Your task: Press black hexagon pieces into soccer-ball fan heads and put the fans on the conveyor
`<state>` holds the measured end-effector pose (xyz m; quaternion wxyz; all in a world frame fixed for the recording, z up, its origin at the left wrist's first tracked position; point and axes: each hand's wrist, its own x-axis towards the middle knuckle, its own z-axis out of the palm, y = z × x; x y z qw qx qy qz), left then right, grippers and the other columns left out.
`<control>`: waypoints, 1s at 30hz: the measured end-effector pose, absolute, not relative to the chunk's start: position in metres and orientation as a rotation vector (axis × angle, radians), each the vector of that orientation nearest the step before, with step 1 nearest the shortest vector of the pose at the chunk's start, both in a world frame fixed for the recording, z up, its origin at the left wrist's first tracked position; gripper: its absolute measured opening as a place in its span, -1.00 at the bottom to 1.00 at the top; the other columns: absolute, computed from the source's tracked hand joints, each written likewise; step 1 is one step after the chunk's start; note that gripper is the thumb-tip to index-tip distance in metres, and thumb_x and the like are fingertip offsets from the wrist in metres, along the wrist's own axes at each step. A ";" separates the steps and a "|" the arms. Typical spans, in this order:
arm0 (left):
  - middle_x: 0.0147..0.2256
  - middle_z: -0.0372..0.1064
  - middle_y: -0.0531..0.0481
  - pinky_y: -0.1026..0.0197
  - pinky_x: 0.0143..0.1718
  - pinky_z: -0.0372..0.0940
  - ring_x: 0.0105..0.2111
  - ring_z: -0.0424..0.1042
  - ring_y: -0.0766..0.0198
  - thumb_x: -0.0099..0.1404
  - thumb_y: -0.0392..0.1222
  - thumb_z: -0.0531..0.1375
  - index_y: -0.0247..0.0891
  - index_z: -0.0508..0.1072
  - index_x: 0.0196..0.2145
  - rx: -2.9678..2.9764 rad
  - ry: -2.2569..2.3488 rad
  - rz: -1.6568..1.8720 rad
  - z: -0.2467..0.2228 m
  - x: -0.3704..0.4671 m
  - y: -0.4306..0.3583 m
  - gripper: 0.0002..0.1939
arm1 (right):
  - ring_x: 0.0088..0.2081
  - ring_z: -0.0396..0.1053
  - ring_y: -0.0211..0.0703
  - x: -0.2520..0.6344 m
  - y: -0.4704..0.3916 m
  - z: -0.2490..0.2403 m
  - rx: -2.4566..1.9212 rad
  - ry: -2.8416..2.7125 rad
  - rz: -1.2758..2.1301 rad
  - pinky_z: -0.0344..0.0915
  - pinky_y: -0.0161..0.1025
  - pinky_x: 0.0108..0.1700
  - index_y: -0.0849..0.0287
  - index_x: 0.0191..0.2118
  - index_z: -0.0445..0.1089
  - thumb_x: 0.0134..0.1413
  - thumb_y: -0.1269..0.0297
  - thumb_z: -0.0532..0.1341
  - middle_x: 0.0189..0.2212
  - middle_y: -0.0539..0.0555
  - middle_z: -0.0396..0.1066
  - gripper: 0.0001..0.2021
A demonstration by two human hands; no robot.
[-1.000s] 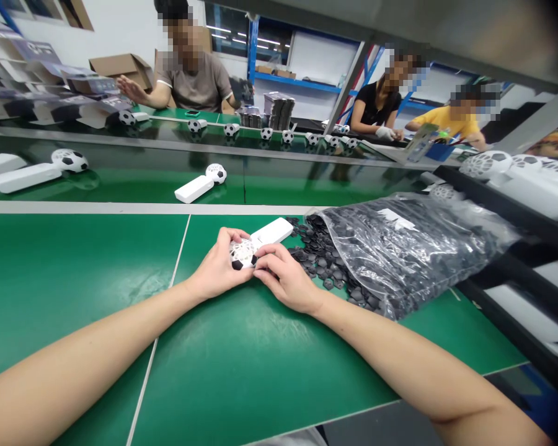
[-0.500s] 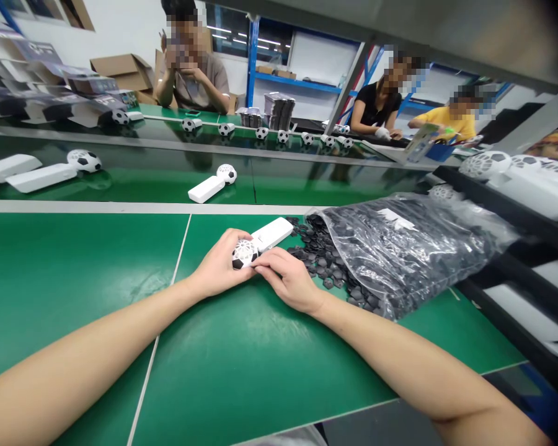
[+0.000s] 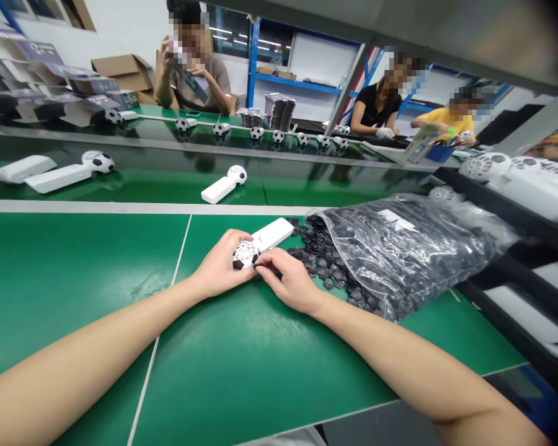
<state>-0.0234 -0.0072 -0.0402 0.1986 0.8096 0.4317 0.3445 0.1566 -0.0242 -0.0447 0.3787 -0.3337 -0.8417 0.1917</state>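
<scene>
My left hand (image 3: 221, 265) is wrapped round the ball-shaped head of a white device (image 3: 273, 234), whose head is a white lattice with black patches, like a football. Its flat handle points up and to the right over the green table (image 3: 242, 359). At the right side of the ball, my right hand (image 3: 291, 280) pinches a small black piece (image 3: 259, 266) between thumb and fingertips, against or very near the ball. Just right of that hand lie many loose black pieces (image 3: 323, 263), spilling from a clear plastic bag (image 3: 413, 248).
Beyond a pale rail, a green conveyor carries similar white devices (image 3: 218, 189). Farther back, more ball-headed units stand in a row. Black racks (image 3: 497, 263) with white parts rise at the right. Stacked boxes (image 3: 41, 87) fill the back left. Three people sit across the line.
The devices on the near conveyor have shifted right, while the far row has shifted left. The person at the back left now has a dark, flat object raised. My hands have barely moved.
</scene>
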 end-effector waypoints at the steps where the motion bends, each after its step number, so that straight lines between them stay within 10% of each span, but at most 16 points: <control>1: -0.15 0.19 -0.08 0.04 -0.08 0.20 -0.11 0.25 0.11 0.00 -0.23 0.20 -0.21 0.20 -0.13 2.266 1.207 0.963 -0.040 -0.023 -0.007 -0.56 | -0.27 0.30 -0.21 0.156 -0.024 -0.045 -0.869 -2.145 0.488 0.29 -0.21 -0.18 0.15 -0.23 0.27 0.12 0.36 0.04 -0.32 0.07 0.32 -0.88; 30: -0.14 0.17 -0.08 0.07 -0.08 0.21 -0.10 0.23 0.13 0.01 -0.23 0.21 -0.22 0.19 -0.11 2.296 1.176 0.964 -0.041 -0.024 -0.008 -0.54 | -0.31 0.27 -0.23 0.154 -0.024 -0.045 -0.972 -2.216 0.533 0.23 -0.24 -0.21 0.17 -0.33 0.27 0.13 0.38 0.04 -0.38 0.03 0.32 -0.91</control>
